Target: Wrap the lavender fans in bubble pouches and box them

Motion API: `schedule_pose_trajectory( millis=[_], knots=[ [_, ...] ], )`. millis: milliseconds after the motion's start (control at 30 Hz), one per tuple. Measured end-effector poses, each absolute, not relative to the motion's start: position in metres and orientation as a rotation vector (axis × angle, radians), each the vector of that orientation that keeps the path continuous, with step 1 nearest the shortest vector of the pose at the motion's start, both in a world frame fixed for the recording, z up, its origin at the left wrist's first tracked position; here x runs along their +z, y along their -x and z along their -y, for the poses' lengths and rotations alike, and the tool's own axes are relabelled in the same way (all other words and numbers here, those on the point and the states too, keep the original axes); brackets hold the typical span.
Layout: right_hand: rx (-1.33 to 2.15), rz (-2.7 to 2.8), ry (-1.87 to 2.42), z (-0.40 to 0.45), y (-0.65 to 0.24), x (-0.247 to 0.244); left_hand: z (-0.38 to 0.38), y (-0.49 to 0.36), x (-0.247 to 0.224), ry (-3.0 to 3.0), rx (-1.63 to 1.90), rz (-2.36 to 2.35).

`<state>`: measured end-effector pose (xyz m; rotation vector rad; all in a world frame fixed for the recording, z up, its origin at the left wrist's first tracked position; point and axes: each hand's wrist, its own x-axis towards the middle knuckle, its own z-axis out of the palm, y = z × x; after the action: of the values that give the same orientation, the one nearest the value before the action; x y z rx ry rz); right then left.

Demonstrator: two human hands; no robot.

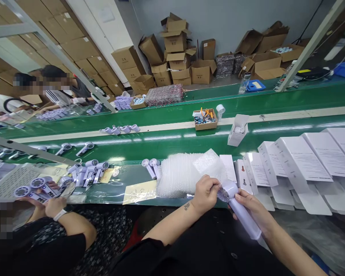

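My right hand is wrapped round the handle of a lavender handheld fan, which tilts with its round head up and to the left. At the fan's head, my left hand has its fingers pinched together; what they hold, if anything, is hidden. Just behind the left hand, a loose bubble-wrap bag lies tilted over the right end of a row of bubble-wrap bags. I cannot tell whether my left fingers grip that bag. Two more lavender fans lie left of the row.
White boxes with open flaps line the right side. A small open white box and a carton of parts stand behind. On the left, a co-worker's hands hold fans. Handwritten paper lies near the front edge.
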<state>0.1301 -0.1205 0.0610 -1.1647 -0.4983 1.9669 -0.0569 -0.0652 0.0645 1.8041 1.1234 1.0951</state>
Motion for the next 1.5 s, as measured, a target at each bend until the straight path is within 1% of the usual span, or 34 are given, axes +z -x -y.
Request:
schedule_pose_trajectory(
  millis=[100,200,333,467,567,667,867,933,967,1033,1100,1167,1200,1267,1367,1433,1500],
  knots=[
    [1.877,0.454,1.247,0.124,-0.123,0.072,0.073,0.068,0.056,-2.211,1.084,-0.955],
    [1.79,0.391,1.327,0.129,-0.118,0.078,0.073,0.07,0.046,-2.236,1.011,-0.983],
    [1.851,0.315,1.361,0.139,-0.112,0.077,0.067,0.059,0.046,-2.171,1.101,-1.064],
    [1.827,0.349,1.341,0.147,-0.114,0.082,0.071,0.062,0.051,-2.59,1.137,-0.782],
    [1.728,0.354,1.316,0.15,-0.119,0.084,0.078,0.069,0.049,-2.72,1.087,-0.737],
    [1.666,0.313,1.398,0.153,-0.121,0.075,0.084,0.062,0.05,-2.649,1.057,-0.772],
    [1.688,0.291,1.327,0.156,-0.122,0.056,0.087,0.03,0.071,-2.667,0.77,-0.392],
    [1.662,0.223,1.417,0.157,-0.127,0.058,0.081,0.025,0.075,-2.545,0.69,-0.41],
    [1.655,0.22,1.49,0.158,-0.132,0.062,0.077,0.024,0.077,-2.439,0.665,-0.493],
    [1.674,0.393,1.653,0.161,-0.143,0.075,0.07,0.024,0.084,-2.185,0.636,-0.717],
    [1.613,0.809,1.807,0.163,-0.156,0.096,0.065,0.025,0.095,-1.941,0.571,-0.881],
    [1.455,1.21,1.887,0.162,-0.169,0.122,0.064,0.028,0.111,-1.746,0.495,-0.909],
    [1.424,1.326,1.891,0.16,-0.174,0.134,0.064,0.031,0.12,-1.668,0.474,-0.876],
    [1.492,1.372,1.835,0.153,-0.181,0.156,0.063,0.04,0.138,-1.544,0.507,-0.761],
    [1.595,1.219,1.634,0.135,-0.176,0.172,0.056,0.057,0.154,-1.489,0.707,-0.636],
    [1.609,1.162,1.473,0.119,-0.161,0.173,0.051,0.064,0.152,-1.555,0.763,-0.617],
    [1.687,1.246,1.324,0.101,-0.144,0.172,0.048,0.064,0.142,-1.611,0.726,-0.615]
  ],
)
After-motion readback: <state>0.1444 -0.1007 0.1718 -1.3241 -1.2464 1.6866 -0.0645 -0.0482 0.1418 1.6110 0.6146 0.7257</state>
